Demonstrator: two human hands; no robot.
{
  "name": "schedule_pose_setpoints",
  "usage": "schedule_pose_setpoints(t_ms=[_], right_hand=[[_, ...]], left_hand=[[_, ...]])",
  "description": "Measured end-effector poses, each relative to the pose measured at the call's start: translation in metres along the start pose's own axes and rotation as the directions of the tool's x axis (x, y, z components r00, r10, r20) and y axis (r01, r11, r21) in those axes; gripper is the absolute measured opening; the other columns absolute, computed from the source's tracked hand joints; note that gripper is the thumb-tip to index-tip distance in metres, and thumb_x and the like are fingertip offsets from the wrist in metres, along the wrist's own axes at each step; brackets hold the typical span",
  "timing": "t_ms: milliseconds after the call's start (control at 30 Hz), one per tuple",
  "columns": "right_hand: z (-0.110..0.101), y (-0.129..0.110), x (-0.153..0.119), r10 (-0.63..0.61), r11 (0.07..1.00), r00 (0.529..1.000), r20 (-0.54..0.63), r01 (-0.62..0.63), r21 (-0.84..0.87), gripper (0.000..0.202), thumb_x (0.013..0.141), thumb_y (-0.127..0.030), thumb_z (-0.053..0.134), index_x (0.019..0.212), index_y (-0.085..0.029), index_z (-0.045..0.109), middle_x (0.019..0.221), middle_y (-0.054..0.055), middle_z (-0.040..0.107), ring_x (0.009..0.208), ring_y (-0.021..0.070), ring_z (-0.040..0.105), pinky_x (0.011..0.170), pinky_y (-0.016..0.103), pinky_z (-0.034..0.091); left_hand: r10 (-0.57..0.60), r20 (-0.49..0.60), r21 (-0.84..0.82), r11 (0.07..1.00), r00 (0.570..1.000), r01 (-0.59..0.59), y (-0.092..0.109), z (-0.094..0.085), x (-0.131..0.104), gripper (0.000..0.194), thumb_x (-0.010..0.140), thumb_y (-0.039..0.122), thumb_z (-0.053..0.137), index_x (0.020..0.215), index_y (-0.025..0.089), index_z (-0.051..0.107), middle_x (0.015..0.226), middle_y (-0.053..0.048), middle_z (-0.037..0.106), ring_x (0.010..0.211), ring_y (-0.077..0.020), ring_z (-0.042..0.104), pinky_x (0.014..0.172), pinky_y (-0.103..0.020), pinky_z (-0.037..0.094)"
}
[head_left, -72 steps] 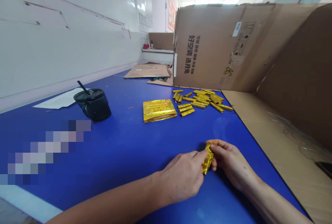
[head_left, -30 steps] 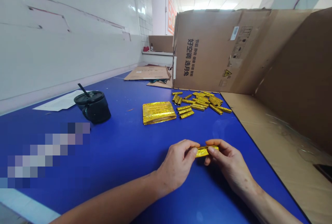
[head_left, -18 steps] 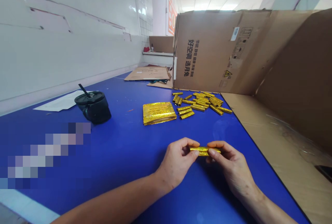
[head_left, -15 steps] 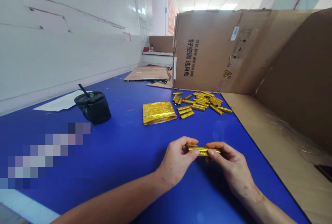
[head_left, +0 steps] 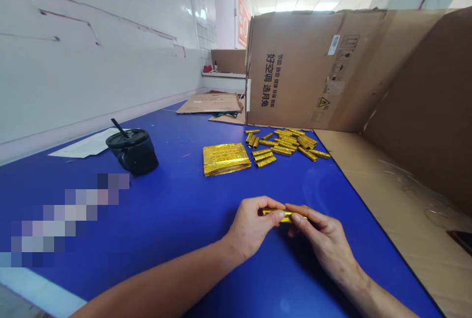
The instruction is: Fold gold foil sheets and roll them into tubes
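Between both hands, a small roll of shiny gold foil (head_left: 286,217) lies crosswise above the blue table. My left hand (head_left: 250,227) pinches its left part between thumb and fingers. On its right part, my right hand (head_left: 324,239) has thumb and fingers closed, fingertips close to those of the left. The fingers cover much of the roll. Beyond my hands lies a flat stack of gold foil sheets (head_left: 225,159). To the right of that stack, several similar gold rolls (head_left: 283,142) are spread in a loose pile, some side by side.
A dark lidded mug (head_left: 134,153) with a stick in it stands at left, on or by a white paper sheet (head_left: 86,143). A large cardboard box (head_left: 302,77) walls off the back and right. Flat cardboard (head_left: 210,103) lies at the far end of the blue table (head_left: 177,219).
My right hand has shifted slightly left, closer to my left hand. The roll has moved a little left with them, and its left end now shows less beyond the fingers.
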State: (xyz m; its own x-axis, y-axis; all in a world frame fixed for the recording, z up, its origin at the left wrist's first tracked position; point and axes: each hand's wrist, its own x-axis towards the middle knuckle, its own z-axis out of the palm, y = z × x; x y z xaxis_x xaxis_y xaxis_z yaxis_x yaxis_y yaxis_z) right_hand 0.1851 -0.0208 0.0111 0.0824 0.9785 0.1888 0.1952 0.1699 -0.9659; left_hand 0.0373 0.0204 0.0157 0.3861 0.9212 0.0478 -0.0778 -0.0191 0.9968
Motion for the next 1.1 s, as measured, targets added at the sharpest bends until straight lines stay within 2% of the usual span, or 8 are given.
schedule_pose_setpoints(t_ms=[100,300,500,600,767,900,1000,1100], right_hand=[[0.0,0.003,0.0,0.04,0.999,0.999,0.004,-0.04,0.014,0.031,0.072,-0.038,0.057,0.095,-0.019,0.065,0.054,0.0,0.061,0.054,0.0155,0.054,0.055,0.027,0.041],[0.001,0.003,0.0,0.038,0.999,0.999,0.029,-0.039,0.037,0.03,0.074,-0.04,0.054,0.091,-0.017,0.065,0.053,0.001,0.061,0.055,0.0157,0.054,0.057,0.027,0.04],[0.002,0.002,0.001,0.084,0.991,0.996,0.005,-0.085,0.104,0.028,0.071,-0.04,0.058,0.085,-0.017,0.066,0.052,0.001,0.062,0.051,0.0153,0.054,0.056,0.028,0.042],[0.002,0.003,0.002,0.114,0.982,0.993,-0.035,-0.107,0.157,0.029,0.069,-0.039,0.062,0.088,-0.018,0.065,0.051,0.0,0.061,0.051,0.0144,0.055,0.055,0.026,0.042],[0.002,0.004,0.004,0.114,0.945,0.989,-0.09,-0.08,0.317,0.038,0.06,-0.032,0.071,0.095,-0.021,0.06,0.079,0.001,0.065,0.058,0.0135,0.059,0.06,0.027,0.047],[0.002,0.003,0.004,0.129,0.947,0.988,-0.087,-0.097,0.305,0.034,0.059,-0.03,0.072,0.09,-0.02,0.061,0.071,0.001,0.064,0.059,0.0145,0.06,0.062,0.028,0.048],[0.001,0.003,0.004,0.126,0.956,0.988,-0.089,-0.097,0.277,0.029,0.059,-0.03,0.071,0.085,-0.02,0.062,0.071,0.001,0.065,0.061,0.015,0.06,0.062,0.027,0.047],[0.001,0.005,0.004,0.107,0.951,0.991,-0.075,-0.08,0.3,0.031,0.06,-0.028,0.071,0.089,-0.021,0.06,0.079,0.001,0.065,0.065,0.0156,0.061,0.065,0.028,0.047]], left_hand=[[-0.024,-0.042,0.035,0.999,0.999,0.026,0.0,-0.001,0.001,0.018,0.067,0.025,0.059,0.075,0.011,0.064,0.056,-0.001,0.058,0.051,-0.0096,0.049,0.051,-0.021,0.039],[-0.025,-0.046,0.021,0.999,0.999,0.026,-0.002,-0.003,0.003,0.019,0.069,0.029,0.057,0.073,0.011,0.062,0.054,0.0,0.055,0.05,-0.0091,0.049,0.049,-0.02,0.038],[-0.101,-0.059,-0.038,0.994,0.993,0.099,0.0,-0.003,0.005,0.019,0.069,0.029,0.057,0.069,0.01,0.058,0.05,0.001,0.053,0.043,-0.0075,0.047,0.041,-0.018,0.034],[-0.126,-0.085,-0.087,0.989,0.988,0.119,0.001,-0.005,0.008,0.018,0.069,0.029,0.057,0.07,0.01,0.056,0.052,0.0,0.054,0.044,-0.0078,0.049,0.039,-0.017,0.034],[-0.05,-0.132,-0.09,0.995,0.99,0.038,0.002,-0.008,0.011,0.016,0.067,0.023,0.059,0.075,0.009,0.057,0.059,-0.001,0.056,0.05,-0.0084,0.051,0.045,-0.018,0.039],[-0.012,-0.116,-0.088,0.996,0.993,0.002,0.003,-0.008,0.01,0.015,0.066,0.02,0.059,0.076,0.009,0.057,0.063,-0.001,0.057,0.053,-0.0074,0.051,0.05,-0.019,0.041],[-0.062,-0.067,-0.138,0.989,0.996,0.052,0.003,-0.006,0.009,0.019,0.067,0.023,0.059,0.081,0.009,0.055,0.065,-0.002,0.057,0.054,-0.0093,0.054,0.048,-0.02,0.041],[-0.109,-0.039,-0.201,0.974,0.993,0.099,0.002,-0.005,0.009,0.021,0.068,0.024,0.059,0.082,0.009,0.053,0.069,-0.003,0.058,0.055,-0.0107,0.056,0.048,-0.021,0.043]])
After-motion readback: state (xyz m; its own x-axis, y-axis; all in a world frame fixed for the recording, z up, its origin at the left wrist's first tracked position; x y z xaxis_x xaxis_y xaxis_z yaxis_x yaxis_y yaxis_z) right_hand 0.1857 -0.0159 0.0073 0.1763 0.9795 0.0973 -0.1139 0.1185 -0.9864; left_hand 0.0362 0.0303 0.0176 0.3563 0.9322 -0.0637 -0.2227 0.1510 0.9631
